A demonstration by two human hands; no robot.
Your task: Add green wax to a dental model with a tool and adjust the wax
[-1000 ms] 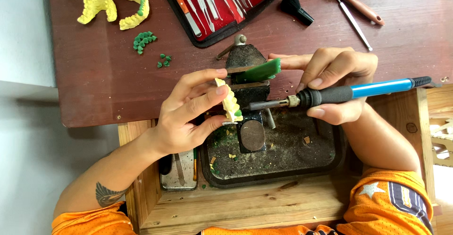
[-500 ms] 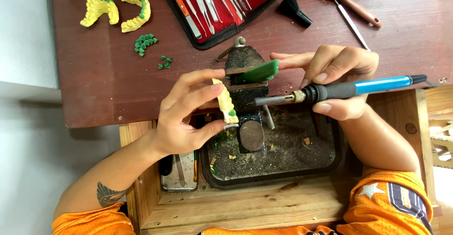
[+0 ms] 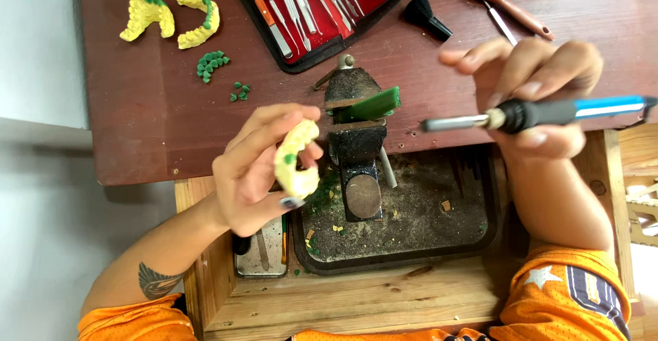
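Left of the frame's centre, the left hand (image 3: pixel 257 169) pinches a yellow dental cast (image 3: pixel 296 161) beside the small vise (image 3: pixel 356 139), while the right hand (image 3: pixel 538 98) grips a blue-handled soldering iron (image 3: pixel 541 113) at right.

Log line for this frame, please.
left hand: holds yellow dental cast | right hand: holds blue-handled heating tool | vise: clamps green block

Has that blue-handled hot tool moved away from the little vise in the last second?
Yes. The blue-handled tool has pulled rightward; its metal tip now sits clear of the vise, no longer beside it.
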